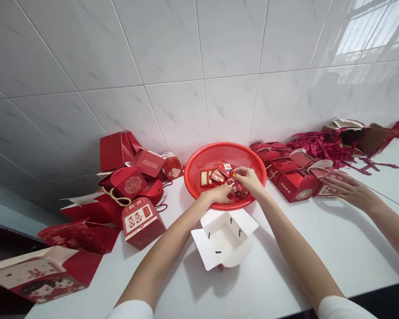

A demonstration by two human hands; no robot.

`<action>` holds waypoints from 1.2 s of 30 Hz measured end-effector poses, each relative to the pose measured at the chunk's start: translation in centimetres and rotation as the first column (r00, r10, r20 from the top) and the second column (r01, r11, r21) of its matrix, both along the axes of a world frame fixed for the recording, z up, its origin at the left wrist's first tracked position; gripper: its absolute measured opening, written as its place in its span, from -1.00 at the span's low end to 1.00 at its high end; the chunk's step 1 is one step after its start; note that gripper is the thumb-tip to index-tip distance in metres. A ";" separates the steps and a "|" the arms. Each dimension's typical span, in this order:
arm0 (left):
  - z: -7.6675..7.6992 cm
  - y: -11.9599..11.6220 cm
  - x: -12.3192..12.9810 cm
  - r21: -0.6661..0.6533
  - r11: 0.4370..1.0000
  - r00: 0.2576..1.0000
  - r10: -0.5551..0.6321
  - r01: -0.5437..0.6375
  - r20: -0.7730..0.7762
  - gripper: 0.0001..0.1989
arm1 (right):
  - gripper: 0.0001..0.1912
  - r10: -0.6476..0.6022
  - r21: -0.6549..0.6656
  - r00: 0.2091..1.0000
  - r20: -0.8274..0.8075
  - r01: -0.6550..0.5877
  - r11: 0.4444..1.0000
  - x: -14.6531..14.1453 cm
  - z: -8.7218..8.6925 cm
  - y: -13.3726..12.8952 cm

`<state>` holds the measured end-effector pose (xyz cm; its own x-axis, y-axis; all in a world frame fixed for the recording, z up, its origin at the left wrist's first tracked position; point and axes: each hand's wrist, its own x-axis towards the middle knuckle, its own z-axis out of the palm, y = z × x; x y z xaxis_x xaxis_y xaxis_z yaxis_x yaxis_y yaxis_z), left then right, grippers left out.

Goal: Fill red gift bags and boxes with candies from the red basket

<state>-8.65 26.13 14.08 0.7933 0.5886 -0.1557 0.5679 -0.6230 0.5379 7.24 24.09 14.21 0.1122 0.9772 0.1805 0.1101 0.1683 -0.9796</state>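
Observation:
A red plastic basket holds several small wrapped sweets in red, gold and cream. Both hands reach into it. My left hand is at the near side, fingers curled down against red packets; what lies between them is hidden. My right hand is at the right side, thumb and fingertips pinched at a small red and yellow wrapped sweet. Between my forearms, just in front of the basket, stands an open gift box, white inside with its flaps spread and small black slots showing.
Red gift boxes and bags line the left side. More red boxes and a heap of dark red ribbon stand at the right. Another person's hand touches a box there. A tiled wall rises behind the white table.

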 end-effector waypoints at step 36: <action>1.1 -0.5 -0.3 0.086 0.984 0.961 0.134 -0.158 0.241 -0.66 | -0.86 -0.025 0.036 0.999 -0.036 0.027 0.999 -0.1 0.1 -0.2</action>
